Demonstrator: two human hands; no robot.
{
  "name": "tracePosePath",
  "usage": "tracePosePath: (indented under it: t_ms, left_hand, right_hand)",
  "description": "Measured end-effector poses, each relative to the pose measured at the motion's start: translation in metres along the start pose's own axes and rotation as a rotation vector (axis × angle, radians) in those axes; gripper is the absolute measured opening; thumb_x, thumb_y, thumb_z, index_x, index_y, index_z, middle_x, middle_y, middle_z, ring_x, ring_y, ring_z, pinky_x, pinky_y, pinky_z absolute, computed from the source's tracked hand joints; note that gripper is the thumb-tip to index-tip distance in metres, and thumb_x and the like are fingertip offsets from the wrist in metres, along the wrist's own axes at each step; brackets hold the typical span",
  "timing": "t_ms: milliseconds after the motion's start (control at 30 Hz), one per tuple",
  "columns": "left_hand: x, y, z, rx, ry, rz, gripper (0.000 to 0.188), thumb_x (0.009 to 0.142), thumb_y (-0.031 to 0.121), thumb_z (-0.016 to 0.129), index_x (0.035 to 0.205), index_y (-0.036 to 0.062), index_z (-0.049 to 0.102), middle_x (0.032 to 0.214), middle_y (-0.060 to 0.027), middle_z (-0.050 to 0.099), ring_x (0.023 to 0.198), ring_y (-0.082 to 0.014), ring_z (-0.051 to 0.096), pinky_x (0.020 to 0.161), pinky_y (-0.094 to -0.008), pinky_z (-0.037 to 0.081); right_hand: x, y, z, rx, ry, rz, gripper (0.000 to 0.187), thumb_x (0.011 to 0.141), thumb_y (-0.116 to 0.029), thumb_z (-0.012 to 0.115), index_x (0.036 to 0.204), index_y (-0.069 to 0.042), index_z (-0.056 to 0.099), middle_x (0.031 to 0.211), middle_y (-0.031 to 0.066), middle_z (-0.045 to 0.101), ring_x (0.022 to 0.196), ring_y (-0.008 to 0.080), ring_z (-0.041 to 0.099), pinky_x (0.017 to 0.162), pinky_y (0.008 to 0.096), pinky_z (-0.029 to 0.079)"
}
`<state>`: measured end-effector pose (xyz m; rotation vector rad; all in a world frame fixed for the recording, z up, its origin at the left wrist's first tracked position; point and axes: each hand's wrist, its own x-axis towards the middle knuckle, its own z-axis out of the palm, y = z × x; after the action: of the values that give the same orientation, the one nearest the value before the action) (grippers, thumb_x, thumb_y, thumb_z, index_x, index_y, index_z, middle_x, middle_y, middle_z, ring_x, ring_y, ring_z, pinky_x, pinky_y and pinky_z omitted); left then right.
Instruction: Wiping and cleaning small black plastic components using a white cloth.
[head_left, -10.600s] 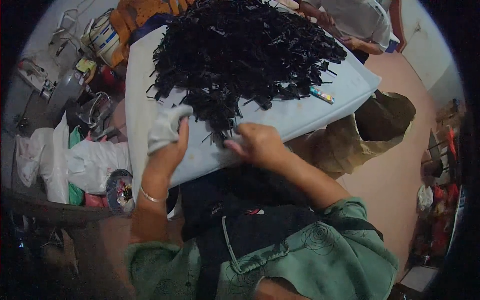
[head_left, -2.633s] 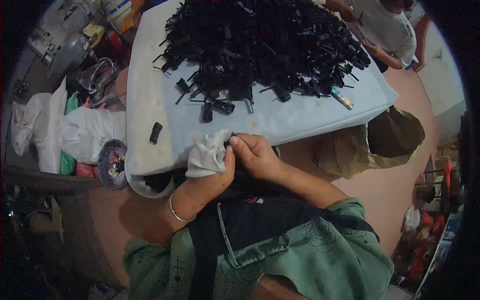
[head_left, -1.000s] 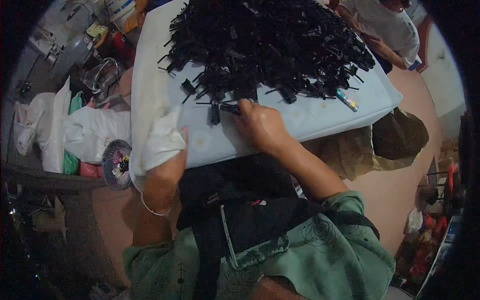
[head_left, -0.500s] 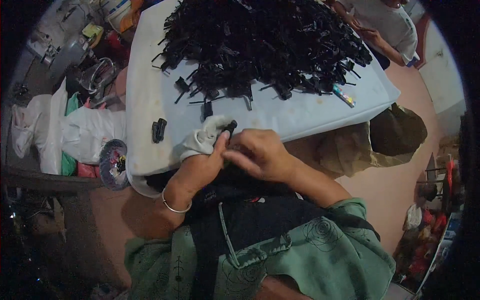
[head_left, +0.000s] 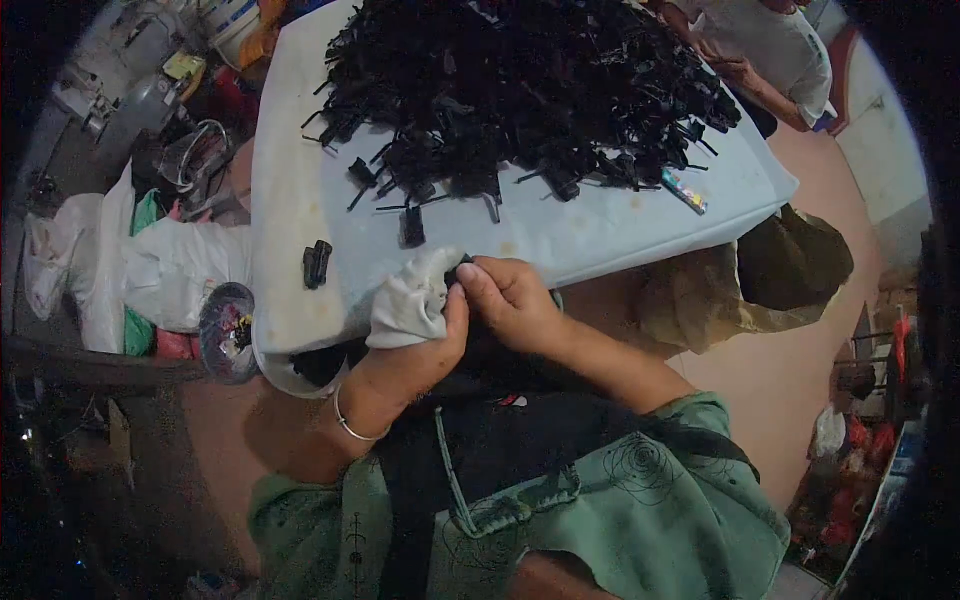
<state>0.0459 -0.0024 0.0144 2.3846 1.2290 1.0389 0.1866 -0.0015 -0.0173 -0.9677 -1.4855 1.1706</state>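
Since half a second ago, the right hand (head_left: pixel 520 305) has moved in and now pinches a small black piece (head_left: pixel 453 275) between thumb and finger over the near edge of the table (head_left: pixel 290 160), while the left hand (head_left: pixel 428 352) clutches a pale cloth (head_left: pixel 405 312) against it. A colourful wrapper (head_left: pixel 684 190), its print too small to read, lies beside the black heap (head_left: pixel 520 95). Both hands angle inward, thumbs close together, and a pale strip of table runs between them and the heap.

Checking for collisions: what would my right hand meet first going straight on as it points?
Beyond the black part at its fingers, likely the white cloth on the left hand; depth is unclear.
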Motion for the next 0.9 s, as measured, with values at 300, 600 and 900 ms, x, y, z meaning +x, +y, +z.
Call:
tracePosePath:
  t_ms: [300,600,900]
  left_hand:
    - [-0.01,-0.013,0.011,0.036,0.06,-0.022,0.027,0.075,0.008,0.055,0.1,-0.0015,0.051,0.085,-0.0162,0.056,0.073,-0.0309,0.054,0.065,-0.0369,0.043]
    - [0.002,-0.022,-0.009,-0.65,0.031,-0.34,0.028,0.084,0.01,0.05,0.109,-0.0018,0.045,0.083,-0.0084,0.054,0.075,-0.016,0.051,0.066,-0.0284,0.043]
    - [0.001,-0.004,-0.013,-0.427,-0.224,-0.234,0.03,0.083,0.012,0.046,0.11,-0.0006,0.047,0.085,-0.014,0.055,0.079,-0.0247,0.053,0.069,-0.0347,0.041]
  right_hand:
    - [0.001,-0.005,0.007,0.102,-0.048,0.11,0.029,0.091,-0.023,0.044,0.074,-0.001,0.051,0.064,-0.0024,0.048,0.062,0.0056,0.04,0.055,0.0228,0.038]
    - [0.006,-0.009,-0.025,-0.452,-0.172,-0.264,0.015,0.079,-0.009,0.057,0.09,0.001,0.058,0.079,0.0132,0.06,0.071,0.0252,0.058,0.065,0.0297,0.045]
    - [0.006,-0.015,-0.02,-0.095,-0.132,0.02,0.015,0.084,-0.014,0.055,0.08,0.0,0.054,0.063,0.004,0.049,0.058,0.0103,0.044,0.053,0.0253,0.039]
